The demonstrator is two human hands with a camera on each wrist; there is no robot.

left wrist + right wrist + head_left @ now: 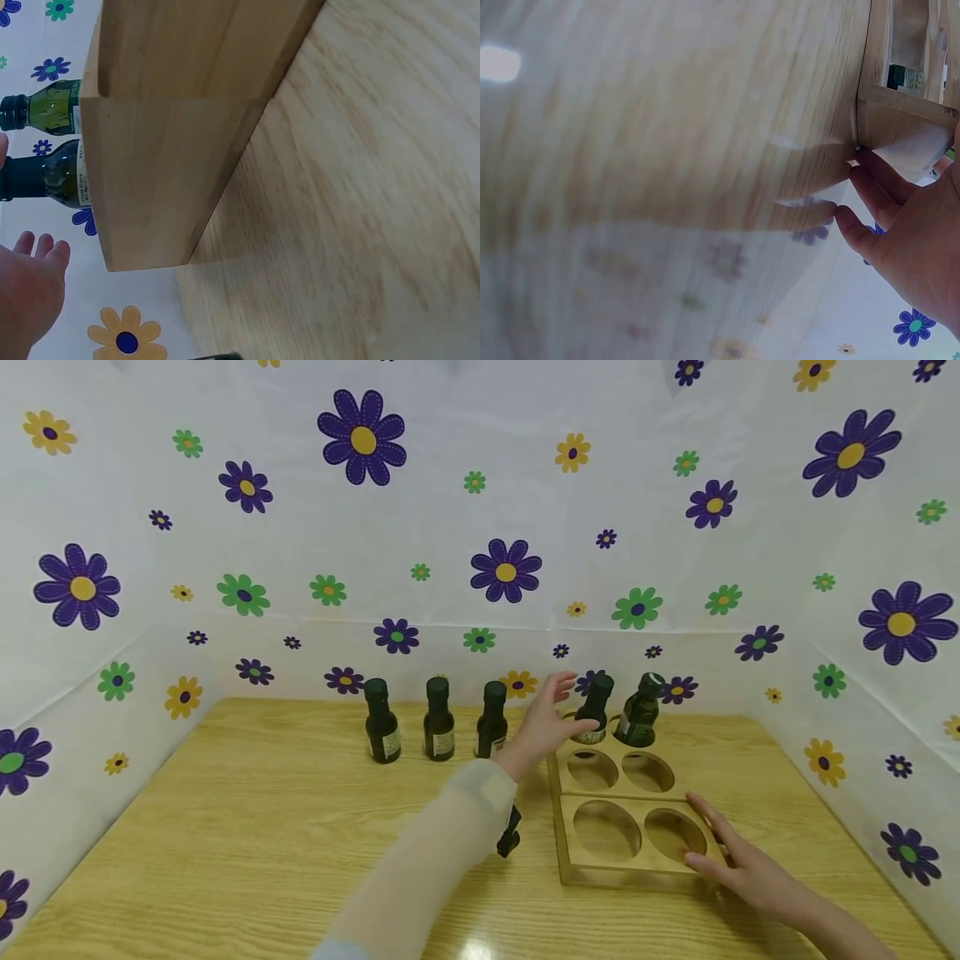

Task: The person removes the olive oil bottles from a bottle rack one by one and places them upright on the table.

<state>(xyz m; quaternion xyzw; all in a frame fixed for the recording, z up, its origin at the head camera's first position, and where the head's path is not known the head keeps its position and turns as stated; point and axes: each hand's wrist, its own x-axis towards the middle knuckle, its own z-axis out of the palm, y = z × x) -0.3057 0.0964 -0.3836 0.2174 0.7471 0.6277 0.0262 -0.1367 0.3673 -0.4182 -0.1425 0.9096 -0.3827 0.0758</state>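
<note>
Fingers wide, the left hand [546, 727] sits beside the bottle [598, 697] in the rack [637, 878]'s far left hole; a thumb bump could tilt it. The right hand [750, 864], fingers extended, touches the rack's right edge; pushing might shift it.

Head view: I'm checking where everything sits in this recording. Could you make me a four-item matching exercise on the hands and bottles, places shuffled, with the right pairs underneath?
Column one
1. Left hand
2. Leftmost bottle
3. Right hand
4. Rightmost bottle

Column two
A. at the right edge of the wooden holder
B. upright in the far end of the holder
C. close to the neck of a dark bottle in the holder
D. on the table, outside the holder

Right pairs: 1-C, 2-D, 3-A, 4-B
</note>
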